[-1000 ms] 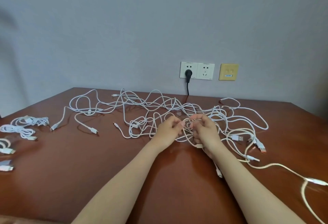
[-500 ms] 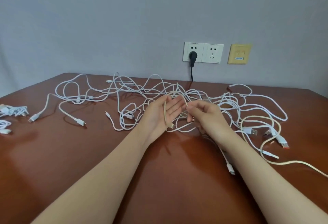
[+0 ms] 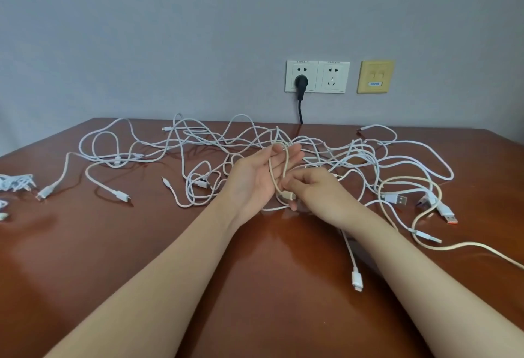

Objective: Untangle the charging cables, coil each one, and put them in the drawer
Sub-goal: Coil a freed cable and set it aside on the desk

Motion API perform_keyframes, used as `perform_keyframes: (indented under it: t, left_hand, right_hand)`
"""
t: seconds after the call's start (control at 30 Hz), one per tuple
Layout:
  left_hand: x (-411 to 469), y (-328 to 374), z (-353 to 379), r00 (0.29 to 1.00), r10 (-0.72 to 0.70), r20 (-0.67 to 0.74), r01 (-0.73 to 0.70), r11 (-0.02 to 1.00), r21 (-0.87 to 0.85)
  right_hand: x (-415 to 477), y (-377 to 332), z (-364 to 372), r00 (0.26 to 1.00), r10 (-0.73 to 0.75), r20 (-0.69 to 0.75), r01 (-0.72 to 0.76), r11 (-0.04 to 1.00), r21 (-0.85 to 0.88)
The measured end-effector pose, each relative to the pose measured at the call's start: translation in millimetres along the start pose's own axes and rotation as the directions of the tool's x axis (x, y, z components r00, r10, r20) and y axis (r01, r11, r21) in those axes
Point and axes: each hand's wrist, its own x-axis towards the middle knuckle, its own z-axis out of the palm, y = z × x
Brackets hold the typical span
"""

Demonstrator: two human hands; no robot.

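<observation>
Clearly the job is at an early stage. Most of the white cables (image 3: pixel 226 142) lie tangled across the far half of the table (image 3: pixel 141 258), from near its left edge to its right edge. What look like a few small coiled bundles (image 3: pixel 15 183) sit at the left edge, and no drawer is in view. The left hand (image 3: pixel 255 179) lies palm up, fingers nearly straight, with one loop of the beige cable (image 3: pixel 287 163) hung round them. The right hand (image 3: pixel 317 190) pinches that cable beside its plug, fingers curled. The cable's remaining length trails toward the right edge, so I judge its coiling barely begun.
</observation>
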Motion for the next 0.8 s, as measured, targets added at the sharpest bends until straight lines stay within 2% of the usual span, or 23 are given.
perform_keyframes:
  t: [0.13, 0.23, 0.4, 0.6, 0.73, 0.8]
  left_hand:
    - [-0.9, 1.6, 0.7, 0.999, 0.029, 0.043, -0.028, 1.0, -0.011]
    - [-0.5, 0.7, -1.0, 0.997, 0.028, 0.07, -0.027, 1.0, -0.008]
    - [4.4, 5.9, -15.0, 0.999, 0.029, -0.038, -0.031, 0.998, -0.048]
    - [3.6, 2.2, -12.5, 0.997, -0.022, -0.07, 0.034, 0.985, 0.169]
    - [3.6, -4.4, -3.1, 0.998, -0.013, -0.056, 0.035, 0.916, 0.399]
    - [3.3, -8.2, 3.9, 0.998, -0.024, -0.063, 0.049, 0.893, 0.447]
  right_hand:
    - [-1.6, -2.1, 2.7, 1.0, -0.012, -0.014, 0.01, 0.989, -0.151]
    - [-2.8, -4.5, 1.3, 1.0, -0.007, 0.003, 0.007, 0.985, -0.172]
    - [-5.6, -8.9, -15.3, 0.993, 0.062, 0.1, -0.047, 0.989, -0.14]
    - [-13.3, -20.5, -36.6, 0.999, 0.002, 0.042, 0.002, 0.997, -0.082]
    - [-8.0, -12.7, -30.4, 0.993, -0.092, -0.073, 0.083, 0.99, -0.115]
    - [-6.3, -11.4, -27.3, 0.982, -0.149, -0.112, 0.138, 0.985, -0.104]
